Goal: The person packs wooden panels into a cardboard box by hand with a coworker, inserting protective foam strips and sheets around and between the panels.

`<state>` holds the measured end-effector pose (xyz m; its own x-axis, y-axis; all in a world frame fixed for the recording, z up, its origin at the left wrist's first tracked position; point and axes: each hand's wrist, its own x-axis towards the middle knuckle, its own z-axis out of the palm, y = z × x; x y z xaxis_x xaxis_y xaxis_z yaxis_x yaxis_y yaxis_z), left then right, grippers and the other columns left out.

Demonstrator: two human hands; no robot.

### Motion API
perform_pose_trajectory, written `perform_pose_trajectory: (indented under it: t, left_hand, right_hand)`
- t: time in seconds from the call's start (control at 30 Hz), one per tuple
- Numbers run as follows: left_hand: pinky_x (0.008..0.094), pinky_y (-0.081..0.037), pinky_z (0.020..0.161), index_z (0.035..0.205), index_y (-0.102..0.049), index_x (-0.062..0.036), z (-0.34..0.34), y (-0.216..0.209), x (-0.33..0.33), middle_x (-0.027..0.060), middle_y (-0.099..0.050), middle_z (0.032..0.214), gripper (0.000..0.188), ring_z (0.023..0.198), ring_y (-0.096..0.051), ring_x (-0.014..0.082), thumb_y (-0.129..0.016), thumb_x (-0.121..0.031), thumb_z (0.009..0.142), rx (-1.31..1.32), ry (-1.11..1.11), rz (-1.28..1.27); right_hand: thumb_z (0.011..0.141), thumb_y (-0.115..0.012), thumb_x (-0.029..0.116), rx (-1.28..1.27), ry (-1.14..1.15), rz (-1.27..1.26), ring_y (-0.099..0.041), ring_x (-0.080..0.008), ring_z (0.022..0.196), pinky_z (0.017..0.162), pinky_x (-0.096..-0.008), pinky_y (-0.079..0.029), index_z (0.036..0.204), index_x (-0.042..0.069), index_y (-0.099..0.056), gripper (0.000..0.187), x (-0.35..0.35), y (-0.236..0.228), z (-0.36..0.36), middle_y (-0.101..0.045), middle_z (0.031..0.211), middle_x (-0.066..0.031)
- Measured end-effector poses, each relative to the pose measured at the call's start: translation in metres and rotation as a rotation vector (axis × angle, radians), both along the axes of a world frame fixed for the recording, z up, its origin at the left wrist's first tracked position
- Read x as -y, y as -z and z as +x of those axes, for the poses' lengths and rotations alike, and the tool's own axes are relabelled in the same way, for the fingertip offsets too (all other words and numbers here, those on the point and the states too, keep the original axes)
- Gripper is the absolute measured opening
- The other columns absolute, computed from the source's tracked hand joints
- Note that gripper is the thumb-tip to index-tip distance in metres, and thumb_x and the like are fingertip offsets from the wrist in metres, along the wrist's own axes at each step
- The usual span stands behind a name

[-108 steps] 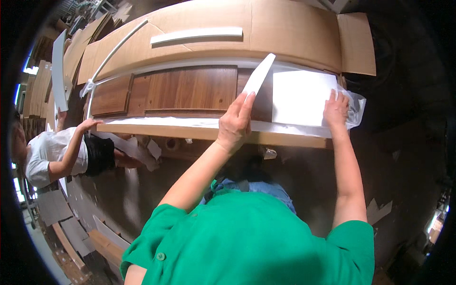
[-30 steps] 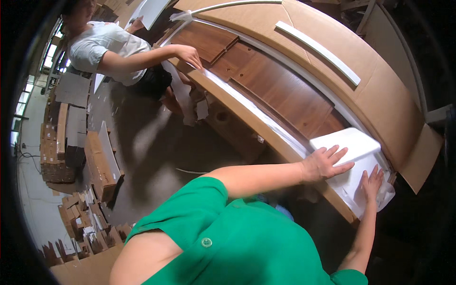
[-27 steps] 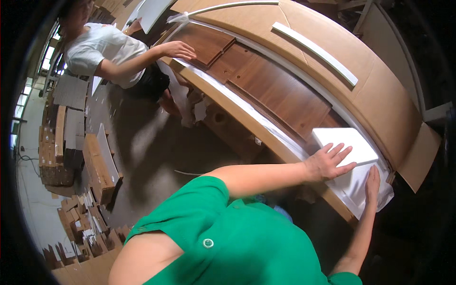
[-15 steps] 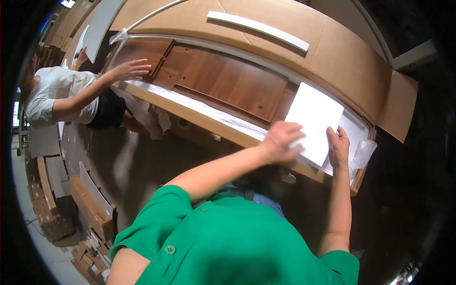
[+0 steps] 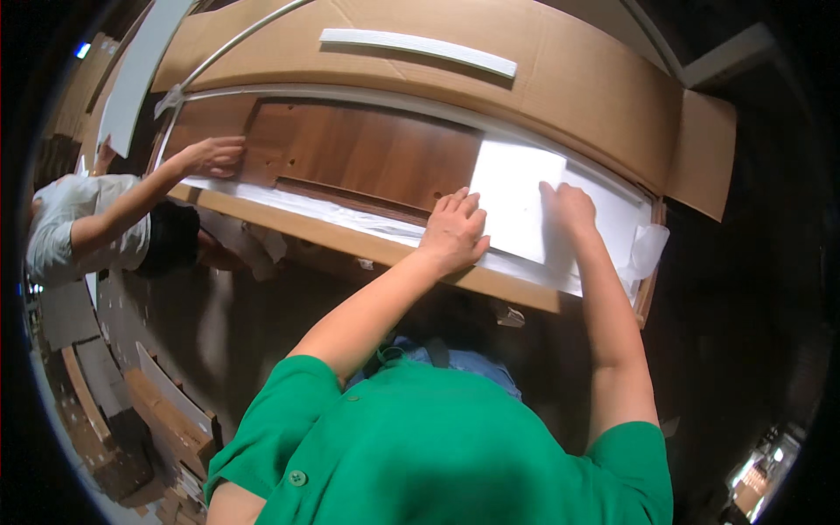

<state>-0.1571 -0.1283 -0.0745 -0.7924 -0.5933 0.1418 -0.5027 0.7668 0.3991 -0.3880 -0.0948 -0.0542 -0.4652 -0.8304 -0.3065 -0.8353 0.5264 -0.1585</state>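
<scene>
A flat white board [image 5: 512, 188] lies at the right end of a long open cardboard box [image 5: 376, 254], against the end of a brown wood-grain panel [image 5: 367, 153]. My left hand [image 5: 455, 232] rests with fingers spread where the panel meets the board's left edge, and grips nothing. At the board's right edge is my right hand [image 5: 573, 210], its fingers curled and closed on that edge, slightly blurred. The fingers' undersides are hidden. Small round holes dot the brown panel.
A white strip [image 5: 420, 51] lies on the raised cardboard flap [image 5: 577, 96] beyond the box. White wrapping [image 5: 646, 249] bunches at its right end. On the left, a co-worker in a white shirt [image 5: 109, 219] reaches a hand [image 5: 210, 157] over the panel. Cardboard stacks [image 5: 166, 402] stand lower left.
The white board has shifted left, up to the brown panel's end. My left hand has come down beside it with fingers spread. My right hand has followed its edge. The whole view has shifted.
</scene>
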Motion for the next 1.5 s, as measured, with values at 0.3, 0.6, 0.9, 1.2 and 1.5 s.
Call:
perform_pose_trajectory:
  t: [0.3,0.6,0.9,1.2,1.5]
  left_hand:
    - [0.0517,-0.021,0.106,0.13,-0.044,-0.0175,-0.054,-0.008,0.0,0.0182,-0.033,0.14,0.069,0.133,-0.024,0.0332,-0.051,-0.063,0.078,0.107,0.392,-0.055]
    - [0.0638,-0.014,0.104,0.126,-0.047,-0.0275,-0.081,-0.003,-0.013,0.0048,-0.013,0.15,0.051,0.139,-0.007,0.0298,-0.05,-0.054,0.083,0.352,0.503,-0.141]
    - [0.0572,-0.006,0.11,0.141,-0.024,-0.0238,-0.077,0.016,-0.008,-0.0017,-0.015,0.15,0.066,0.139,-0.008,0.0208,-0.031,-0.062,0.087,0.34,0.493,-0.17]
    - [0.0548,-0.006,0.111,0.143,-0.018,-0.0244,-0.079,-0.003,-0.011,-0.0054,-0.013,0.15,0.066,0.139,-0.006,0.0214,-0.023,-0.061,0.089,0.573,0.486,-0.218]
    - [0.0556,-0.007,0.11,0.143,-0.02,-0.0186,-0.058,0.02,0.003,0.0013,-0.014,0.15,0.077,0.139,-0.008,0.0231,-0.026,-0.068,0.084,0.395,0.385,-0.168]
  right_hand:
    - [0.09,-0.041,0.048,-0.043,-0.078,0.05,-0.063,-0.0322,0.083,0.073,-0.043,-0.05,0.088,0.008,-0.067,0.048,0.002,0.014,-0.013,-0.066,0.083,-0.0166]
    - [0.088,-0.05,0.032,0.142,-0.162,-0.501,-0.046,-0.0312,0.112,0.092,-0.0412,-0.038,0.12,0.015,-0.052,0.036,-0.066,0.054,-0.028,-0.047,0.124,-0.0138]
    - [0.095,-0.028,0.043,-0.17,-0.27,-0.146,-0.012,-0.0263,0.137,0.11,-0.0467,-0.01,0.139,0.027,-0.029,0.047,-0.079,0.044,-0.021,-0.019,0.148,-0.0033]
    - [0.096,-0.026,0.043,-0.192,-0.289,-0.081,-0.012,-0.0259,0.138,0.11,-0.0495,-0.011,0.14,0.027,-0.026,0.047,-0.081,0.04,-0.026,-0.017,0.149,-0.0028]
    - [0.095,-0.029,0.039,-0.194,-0.3,-0.105,-0.014,-0.0275,0.137,0.109,-0.0509,-0.013,0.14,0.027,-0.028,0.047,-0.075,0.036,-0.02,-0.019,0.149,-0.0054]
